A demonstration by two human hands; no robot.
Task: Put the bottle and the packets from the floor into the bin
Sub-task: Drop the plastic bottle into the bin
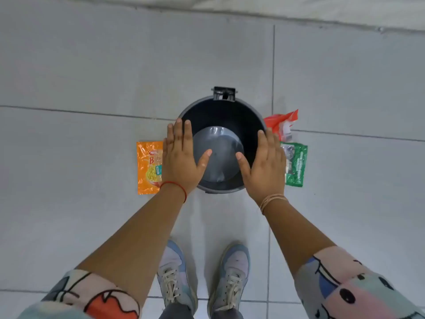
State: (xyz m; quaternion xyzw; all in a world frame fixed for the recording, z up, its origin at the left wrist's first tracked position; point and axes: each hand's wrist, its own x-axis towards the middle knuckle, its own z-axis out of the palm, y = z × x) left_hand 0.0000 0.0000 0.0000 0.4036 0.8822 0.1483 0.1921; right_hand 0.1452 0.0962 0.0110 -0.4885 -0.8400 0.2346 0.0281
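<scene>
A round dark grey bin (224,111) stands open on the tiled floor, with nothing visible inside. My left hand (180,155) hovers flat over its left rim, fingers spread, holding nothing. My right hand (264,162) hovers flat over the right rim, also holding nothing. An orange noodle packet (148,168) lies left of the bin, partly hidden by my left hand. A green packet (296,164) lies to the right, and a red and white packet (282,124) lies just beyond it. No bottle shows in this view.
My two feet in light sneakers (202,279) stand just in front of the bin. The bin's black hinge bracket (224,93) sticks out at its far side. A pale wall base (276,10) runs along the top.
</scene>
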